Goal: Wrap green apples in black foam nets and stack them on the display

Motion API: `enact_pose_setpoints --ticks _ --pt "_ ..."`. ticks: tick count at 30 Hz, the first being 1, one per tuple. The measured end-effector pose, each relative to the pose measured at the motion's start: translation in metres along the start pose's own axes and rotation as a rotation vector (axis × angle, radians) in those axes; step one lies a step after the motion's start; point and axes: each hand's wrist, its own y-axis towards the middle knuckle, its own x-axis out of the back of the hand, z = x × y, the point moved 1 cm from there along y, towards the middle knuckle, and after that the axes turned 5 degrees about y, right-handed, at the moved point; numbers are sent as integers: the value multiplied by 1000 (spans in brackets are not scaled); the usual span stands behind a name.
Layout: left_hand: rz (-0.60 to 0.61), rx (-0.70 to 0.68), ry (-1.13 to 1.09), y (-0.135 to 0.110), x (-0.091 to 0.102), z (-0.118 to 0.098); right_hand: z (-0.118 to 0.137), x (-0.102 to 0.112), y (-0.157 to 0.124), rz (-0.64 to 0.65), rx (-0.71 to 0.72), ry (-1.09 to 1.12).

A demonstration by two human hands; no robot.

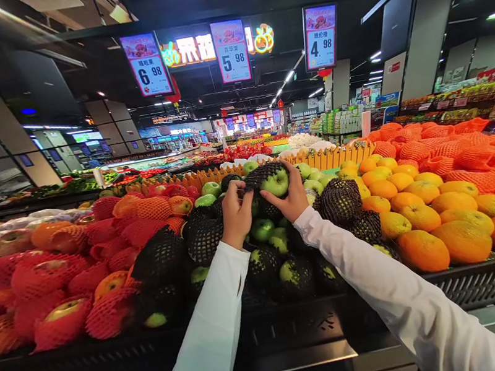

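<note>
Above the middle of the fruit display, a green apple (276, 183) is partly wrapped in a black foam net (259, 175). My right hand (293, 195) is closed around the apple's right side, thumb across its front. On the other side, my left hand (237, 213) pinches the net's left edge between thumb and fingers. Below both hands lie several green apples (263, 230), some bare and some in black nets. One netted apple (340, 202) rests to the right of my right hand.
Apples in red foam nets (50, 273) are heaped at left. Oranges (421, 214) fill the right side, with fruit in orange nets (477, 152) beyond. A low wooden fence (350, 153) runs behind. Price screens (231, 51) hang overhead. A black crate edge (293, 325) lies in front.
</note>
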Motion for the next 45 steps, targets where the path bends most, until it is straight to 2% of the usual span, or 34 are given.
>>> enact_pose_setpoints --ticks 3,9,12,15,19,22,26,28,31,34,37,43,45 --pt "47 6 -68 -1 -2 1 4 0 -2 97 42 -2" --pt "8 79 -104 0 -1 8 4 -4 -4 255 153 -13" --pt "-23 79 -147 1 -3 10 1 -3 -3 294 109 -70" --pt "-92 0 -107 3 -4 11 1 -1 -2 338 22 -138" --pt "-195 -15 -19 4 -1 10 5 -1 -3 502 13 -188" --pt "-131 -43 6 2 2 4 5 -2 -4 561 32 -193" --pt "58 -266 27 -1 3 -10 6 0 -3 445 72 -138" --pt "149 -301 8 -1 3 -12 6 2 -3 400 66 -137" --pt "238 -251 -93 0 1 -8 5 2 -2 373 32 -167" --pt "202 -153 -277 2 -1 -1 4 0 -2 261 -1 -170" --pt "196 -154 -311 1 -1 0 5 2 -2 113 -69 -133" --pt "438 -175 -296 -5 -2 -10 4 9 -4 36 -153 -13" --pt "475 -182 -269 -6 -3 -10 -1 7 -4 20 -189 56"
